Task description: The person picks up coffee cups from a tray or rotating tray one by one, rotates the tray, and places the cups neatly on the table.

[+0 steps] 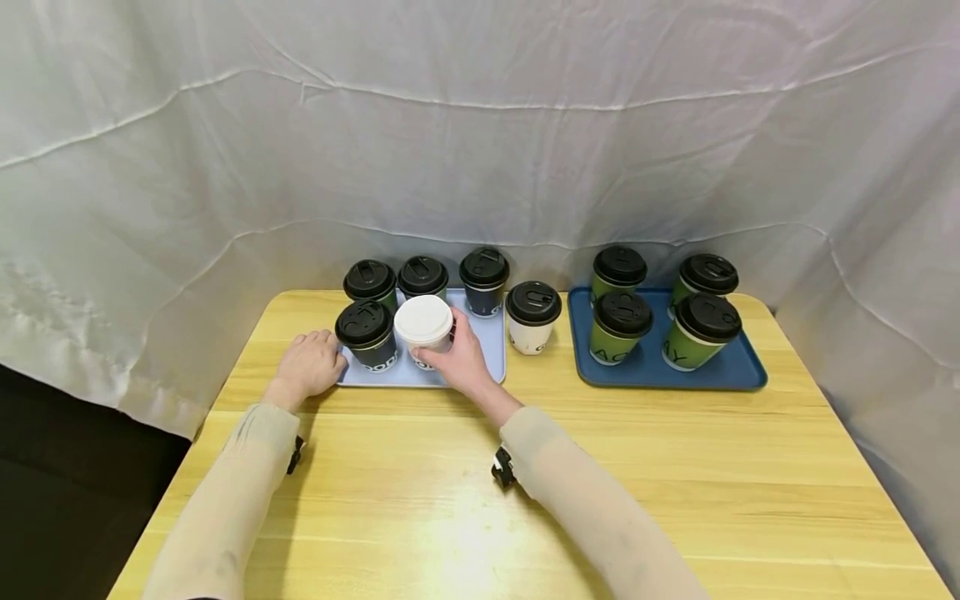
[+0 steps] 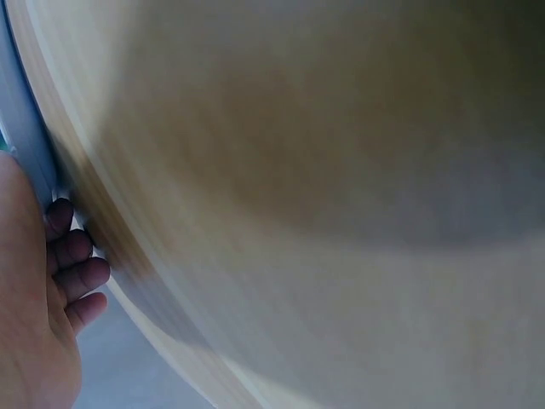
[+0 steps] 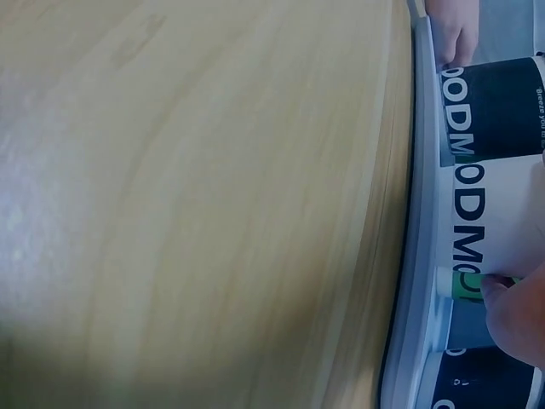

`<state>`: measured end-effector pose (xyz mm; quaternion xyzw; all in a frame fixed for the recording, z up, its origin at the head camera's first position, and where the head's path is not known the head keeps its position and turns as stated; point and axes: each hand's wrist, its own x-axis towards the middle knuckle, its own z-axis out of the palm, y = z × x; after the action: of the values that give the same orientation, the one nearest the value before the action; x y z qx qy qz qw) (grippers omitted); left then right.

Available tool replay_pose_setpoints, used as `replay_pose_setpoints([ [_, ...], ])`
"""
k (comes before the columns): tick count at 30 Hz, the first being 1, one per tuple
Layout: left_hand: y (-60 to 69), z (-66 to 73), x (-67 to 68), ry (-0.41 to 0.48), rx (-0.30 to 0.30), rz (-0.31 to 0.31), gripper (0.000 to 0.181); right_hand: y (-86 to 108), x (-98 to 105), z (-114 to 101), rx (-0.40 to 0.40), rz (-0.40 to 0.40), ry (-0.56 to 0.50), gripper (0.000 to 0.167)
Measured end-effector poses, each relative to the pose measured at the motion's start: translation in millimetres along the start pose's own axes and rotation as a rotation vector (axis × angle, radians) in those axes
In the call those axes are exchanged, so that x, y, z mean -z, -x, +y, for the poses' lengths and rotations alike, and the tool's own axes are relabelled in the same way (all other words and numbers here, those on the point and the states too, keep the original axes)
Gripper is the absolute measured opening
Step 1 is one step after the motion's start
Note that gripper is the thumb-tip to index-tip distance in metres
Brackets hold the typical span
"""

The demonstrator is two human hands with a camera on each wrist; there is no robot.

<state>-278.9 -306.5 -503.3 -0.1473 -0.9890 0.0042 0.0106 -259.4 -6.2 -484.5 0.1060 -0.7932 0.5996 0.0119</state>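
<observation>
A white paper coffee cup with a white lid stands at the front of the light-blue tray. My right hand grips it from the right; in the right wrist view the thumb lies near dark lettering. Left of this cup is a black cup with a black lid. Beside the tray's left edge, my left hand rests on the table, its fingers loosely bent near the rim. Behind stand two green cups and another dark cup, all black-lidded.
A white cup with a black lid stands on the table between the trays. To the right, a dark-blue tray carries several green cups with black lids. The wooden table ends at a grey curtain behind.
</observation>
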Motion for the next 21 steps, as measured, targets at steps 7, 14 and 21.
replay_pose_setpoints([
  [7, 2.3, 0.4, 2.4, 0.002, 0.0, -0.008, 0.033, 2.7, 2.8, -3.6, 0.023, 0.012, -0.017, 0.092],
  [14, 4.2, 1.6, 4.1, 0.005, 0.002, -0.004, 0.032, 5.6, 8.5, -9.9, 0.047, 0.021, -0.022, 0.094],
  [21, 3.5, 5.5, 6.0, 0.008, 0.002, -0.003, 0.03, 13.0, 17.3, -13.4, 0.058, 0.032, -0.056, 0.094],
])
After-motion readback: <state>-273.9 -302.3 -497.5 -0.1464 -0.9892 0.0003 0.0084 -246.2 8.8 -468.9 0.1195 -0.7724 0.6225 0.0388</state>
